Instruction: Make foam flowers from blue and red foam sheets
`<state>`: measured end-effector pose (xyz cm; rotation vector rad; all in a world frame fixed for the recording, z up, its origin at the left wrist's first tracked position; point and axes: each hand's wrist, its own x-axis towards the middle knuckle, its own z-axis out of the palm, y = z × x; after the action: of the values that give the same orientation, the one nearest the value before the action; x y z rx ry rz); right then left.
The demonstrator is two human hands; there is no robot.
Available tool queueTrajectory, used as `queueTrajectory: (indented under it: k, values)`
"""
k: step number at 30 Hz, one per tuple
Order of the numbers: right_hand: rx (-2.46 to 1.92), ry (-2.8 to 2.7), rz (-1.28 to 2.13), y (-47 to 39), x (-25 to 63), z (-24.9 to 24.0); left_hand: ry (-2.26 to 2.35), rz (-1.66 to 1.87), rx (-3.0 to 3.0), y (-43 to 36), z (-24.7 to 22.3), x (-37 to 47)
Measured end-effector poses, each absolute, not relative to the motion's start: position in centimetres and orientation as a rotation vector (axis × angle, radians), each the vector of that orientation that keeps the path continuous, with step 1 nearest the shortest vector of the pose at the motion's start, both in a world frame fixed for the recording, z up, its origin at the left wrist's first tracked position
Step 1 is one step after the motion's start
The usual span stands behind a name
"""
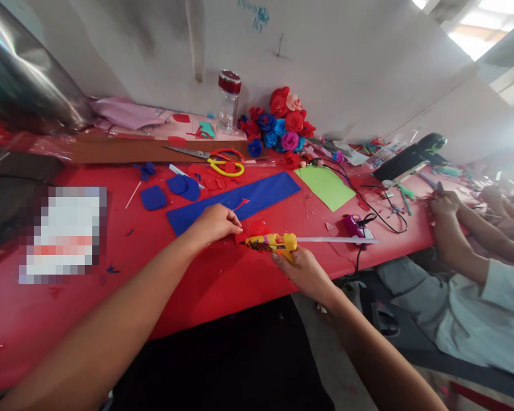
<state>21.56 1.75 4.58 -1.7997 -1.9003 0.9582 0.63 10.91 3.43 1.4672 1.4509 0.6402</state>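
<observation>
My right hand (302, 268) is wrapped round the handle of a yellow glue gun (278, 242), with a long clear glue stick (334, 240) running out of its back to the right. The nozzle points left, close to the fingertips of my left hand (219, 224). Those fingers are pinched together; what they hold, if anything, is too small to make out against the red table (205, 302). Just beyond my left hand lies a long blue strip (261, 197) with a small red piece on it. Blue cut pieces (153, 197) rest to its left.
Scissors (225, 162) with yellow and red handles lie behind the strip. Farther back stand a glass jar (228, 103) and a bunch of paper roses (282, 123). A green sheet (328, 187) and a corded purple box (356, 227) are right. Another person's hands (445, 202) work at far right.
</observation>
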Motion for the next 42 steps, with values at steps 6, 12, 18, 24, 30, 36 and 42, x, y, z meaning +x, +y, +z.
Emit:
queueTrajectory:
  k: [6,12,18,24,30,36,42]
  values:
    - [-1.834,-1.980,0.931,2.0,21.2,5.0,1.467,0.470,1.576,11.0,4.0,0.4]
    - [-1.869,-1.983,0.913,2.1,20.9,5.2,1.430,0.379,1.610,11.0,4.2,0.2]
    - [-1.928,-1.937,0.933,2.3,20.9,5.0,1.434,0.382,1.568,10.9,4.4,0.3]
    - [-1.974,-1.936,0.921,2.4,21.0,5.0,1.429,0.406,1.551,10.9,4.4,0.3]
    - [-1.943,-1.976,0.876,2.5,21.4,5.2,1.403,0.441,1.545,10.9,4.1,0.2]
    - [-1.955,-1.966,0.870,2.4,21.8,5.2,1.414,0.394,1.572,11.2,4.0,0.2]
    - [-1.932,-2.001,0.846,2.7,22.4,6.0,1.417,0.371,1.580,11.2,4.0,0.2]
